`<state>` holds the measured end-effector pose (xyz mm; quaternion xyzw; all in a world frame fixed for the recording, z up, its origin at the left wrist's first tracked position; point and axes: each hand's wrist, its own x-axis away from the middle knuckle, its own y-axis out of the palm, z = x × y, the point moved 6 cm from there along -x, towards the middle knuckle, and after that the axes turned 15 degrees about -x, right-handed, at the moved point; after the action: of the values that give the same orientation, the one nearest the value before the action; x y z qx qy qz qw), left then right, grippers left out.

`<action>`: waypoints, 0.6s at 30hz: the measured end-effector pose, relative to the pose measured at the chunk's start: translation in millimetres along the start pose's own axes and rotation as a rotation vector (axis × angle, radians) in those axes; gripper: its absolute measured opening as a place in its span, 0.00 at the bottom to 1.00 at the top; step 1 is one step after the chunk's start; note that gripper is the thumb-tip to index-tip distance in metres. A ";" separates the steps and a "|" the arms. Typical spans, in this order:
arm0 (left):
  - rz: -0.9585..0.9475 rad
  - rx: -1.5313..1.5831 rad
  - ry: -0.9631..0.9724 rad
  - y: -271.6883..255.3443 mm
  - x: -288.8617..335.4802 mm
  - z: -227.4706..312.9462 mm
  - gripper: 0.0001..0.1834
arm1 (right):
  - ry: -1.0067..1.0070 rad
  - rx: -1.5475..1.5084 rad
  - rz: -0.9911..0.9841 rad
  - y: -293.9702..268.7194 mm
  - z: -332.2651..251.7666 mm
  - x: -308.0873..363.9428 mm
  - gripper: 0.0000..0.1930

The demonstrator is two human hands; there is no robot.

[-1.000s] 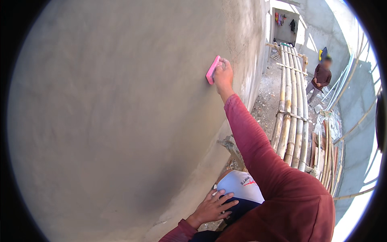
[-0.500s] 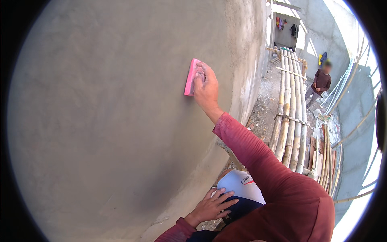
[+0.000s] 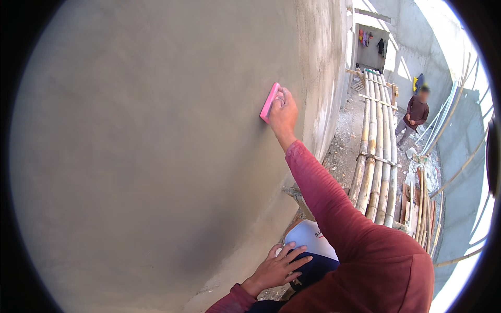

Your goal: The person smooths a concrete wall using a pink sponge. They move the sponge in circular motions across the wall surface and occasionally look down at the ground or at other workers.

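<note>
My right hand (image 3: 284, 112) is wrapped round the grip of a pink plastering float (image 3: 269, 103), which is held against a grey plastered wall (image 3: 156, 130) near its right edge. The float stands nearly upright, its top leaning right, and a small dark shadow lies under it. Lower down, my left hand (image 3: 279, 267) is spread with its fingers apart over my thigh, where the white and navy shorts (image 3: 312, 240) show. It holds nothing. Between the fingers of the right hand, much of the float's grip is hidden.
Bamboo poles lashed into a long platform (image 3: 377, 151) stretch away at the right. Beyond them stands another person (image 3: 416, 112) in a dark top. A bundle of thin poles (image 3: 424, 208) stands near the platform, and rubble (image 3: 342, 148) covers the ground beside the wall.
My right hand and the float have moved right and slightly down over the wall, toward its edge. The left hand stays resting on my thigh, almost unmoved.
</note>
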<state>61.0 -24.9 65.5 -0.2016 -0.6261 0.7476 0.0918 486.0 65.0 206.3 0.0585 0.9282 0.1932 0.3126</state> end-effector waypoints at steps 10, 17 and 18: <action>-0.002 -0.004 0.001 4.4 5.1 1.5 0.36 | 0.135 -0.228 -0.008 4.2 8.1 -18.7 0.21; 0.000 -0.023 -0.036 6.4 10.2 -5.3 0.37 | -0.219 0.106 -0.137 36.7 -55.0 -58.7 0.20; 0.006 -0.023 -0.049 5.2 11.8 -2.0 0.37 | -0.023 -0.010 -0.091 23.8 -27.6 -74.0 0.20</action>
<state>51.8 -19.6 58.0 -0.1862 -0.6363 0.7452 0.0720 528.1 61.0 277.1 0.0171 0.9253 0.1827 0.3319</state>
